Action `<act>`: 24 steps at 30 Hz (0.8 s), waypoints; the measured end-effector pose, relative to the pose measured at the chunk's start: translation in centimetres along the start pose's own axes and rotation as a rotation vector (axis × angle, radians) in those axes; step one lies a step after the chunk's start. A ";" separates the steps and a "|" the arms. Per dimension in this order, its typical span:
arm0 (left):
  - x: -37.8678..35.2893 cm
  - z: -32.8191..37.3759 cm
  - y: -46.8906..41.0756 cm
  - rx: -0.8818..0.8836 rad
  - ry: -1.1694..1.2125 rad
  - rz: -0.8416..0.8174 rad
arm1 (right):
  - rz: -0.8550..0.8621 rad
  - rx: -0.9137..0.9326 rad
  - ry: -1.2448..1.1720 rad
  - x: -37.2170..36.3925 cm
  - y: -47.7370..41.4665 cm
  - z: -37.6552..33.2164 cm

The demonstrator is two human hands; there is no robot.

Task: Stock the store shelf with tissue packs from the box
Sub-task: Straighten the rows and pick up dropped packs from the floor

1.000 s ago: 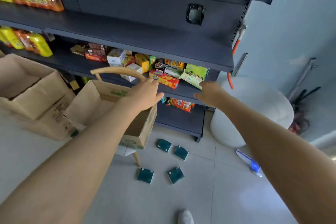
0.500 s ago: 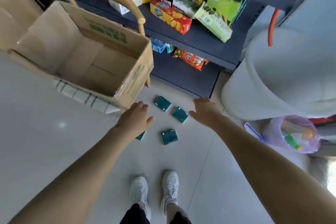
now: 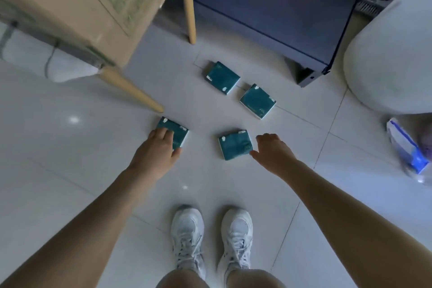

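2 forearms enter from the lower left and lower right corners of the frame, bare from the frame edge to the wrist. They end in the left grip (image 3: pixel 159 149) at centre left and the right grip (image 3: pixel 273 152) at centre right, both bare hands.

At lower centre are 2 matching low-cut trainers, the left shoe (image 3: pixel 187 236) and the right shoe (image 3: pixel 236 234). Both are white shading to pale grey, with rounded toes, mesh-like toe panels and white laces crossed up the tongue. The legs (image 3: pixel 254 278) at the bottom edge look bare. Whether socks are worn cannot be told.
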State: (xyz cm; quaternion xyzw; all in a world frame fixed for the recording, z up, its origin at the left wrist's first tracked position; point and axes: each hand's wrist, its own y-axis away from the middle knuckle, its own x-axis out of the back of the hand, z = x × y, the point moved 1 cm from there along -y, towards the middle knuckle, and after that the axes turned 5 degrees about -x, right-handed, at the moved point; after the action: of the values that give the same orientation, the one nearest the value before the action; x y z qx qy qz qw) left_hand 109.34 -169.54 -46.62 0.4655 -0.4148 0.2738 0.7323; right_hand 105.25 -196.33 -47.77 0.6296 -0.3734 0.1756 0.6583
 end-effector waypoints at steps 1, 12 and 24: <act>-2.1 -0.8 -0.9 0.011 0.000 0.023 | 0.000 -0.008 -0.009 -1.9 -1.5 0.2; -15.7 -8.4 -8.8 0.223 0.187 0.196 | 0.117 -0.182 -0.240 -13.2 -14.2 1.8; -18.2 -11.9 -12.1 0.356 0.282 0.349 | 0.200 -0.367 -0.535 -17.1 -16.4 1.8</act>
State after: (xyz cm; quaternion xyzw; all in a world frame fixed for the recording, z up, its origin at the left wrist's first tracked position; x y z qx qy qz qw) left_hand 113.79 -164.03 -70.49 0.4655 -0.3282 0.5264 0.6313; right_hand 104.98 -196.37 -71.54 0.4845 -0.6182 -0.0021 0.6190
